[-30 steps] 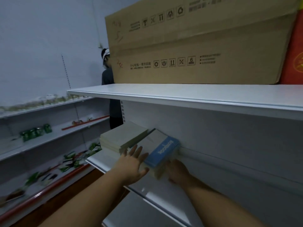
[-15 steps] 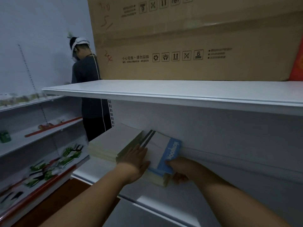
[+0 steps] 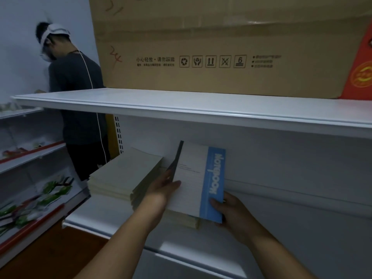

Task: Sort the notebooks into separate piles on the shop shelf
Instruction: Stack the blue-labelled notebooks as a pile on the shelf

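A white notebook with a blue spine band (image 3: pixel 198 178) is tilted up off a low stack of pale notebooks (image 3: pixel 181 217) on the white shelf (image 3: pixel 112 210). My left hand (image 3: pixel 161 190) grips its left edge, thumb on the cover. My right hand (image 3: pixel 227 210) grips the blue lower right corner. A dark-edged notebook (image 3: pixel 177 158) shows just behind the lifted one. To the left lies a thicker pile of pale green-grey notebooks (image 3: pixel 124 176).
An upper shelf (image 3: pixel 181 109) overhangs closely and carries a large cardboard box (image 3: pixel 201 47) and a red box (image 3: pixel 360 67). Another person (image 3: pixel 76 93) stands at the left. A side rack (image 3: pixel 30 178) holds green packets. The shelf right of the stacks is bare.
The blue-spined notebook has been lifted and tilted up from the stack. My left hand went from resting flat to gripping its left edge. The view has moved closer.
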Tool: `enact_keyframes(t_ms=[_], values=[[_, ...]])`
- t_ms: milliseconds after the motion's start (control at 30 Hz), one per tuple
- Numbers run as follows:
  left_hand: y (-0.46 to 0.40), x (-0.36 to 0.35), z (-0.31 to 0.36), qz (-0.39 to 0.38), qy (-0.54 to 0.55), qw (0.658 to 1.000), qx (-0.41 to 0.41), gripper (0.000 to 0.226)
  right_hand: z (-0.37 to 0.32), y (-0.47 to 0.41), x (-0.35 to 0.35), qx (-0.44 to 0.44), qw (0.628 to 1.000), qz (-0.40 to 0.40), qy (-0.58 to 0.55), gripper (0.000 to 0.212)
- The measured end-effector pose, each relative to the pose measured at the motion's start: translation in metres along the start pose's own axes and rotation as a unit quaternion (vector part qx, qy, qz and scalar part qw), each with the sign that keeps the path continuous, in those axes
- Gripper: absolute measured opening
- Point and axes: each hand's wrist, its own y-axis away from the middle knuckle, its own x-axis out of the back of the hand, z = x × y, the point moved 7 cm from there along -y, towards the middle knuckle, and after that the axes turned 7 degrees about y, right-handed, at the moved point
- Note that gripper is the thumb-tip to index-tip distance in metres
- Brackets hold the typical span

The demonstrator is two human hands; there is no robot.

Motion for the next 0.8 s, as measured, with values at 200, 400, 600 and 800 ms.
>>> enact_keyframes(t_ms=[200, 400, 600, 800], values=[[0.010, 0.032, -0.012, 0.043, 0.041, 0.998, 0.036, 0.056, -0.009, -0.021, -0.014, 0.037, 0.982, 0.053, 0.179, 0.016], [0.019, 0.053, -0.006, 0.104, 0.072, 0.992, 0.002, 0.057, 0.009, -0.046, -0.016, -0.075, 0.969, 0.069, 0.226, 0.063], [0.024, 0.052, -0.006, 0.112, 0.065, 0.992, 0.006, 0.056, 0.021, -0.056, -0.010, -0.114, 0.961, 0.029, 0.249, 0.042], [0.026, 0.052, -0.019, 0.118, 0.072, 0.990, 0.022, 0.061, 0.019, -0.048, 0.036, -0.049, 0.982, 0.127, 0.129, 0.026]])
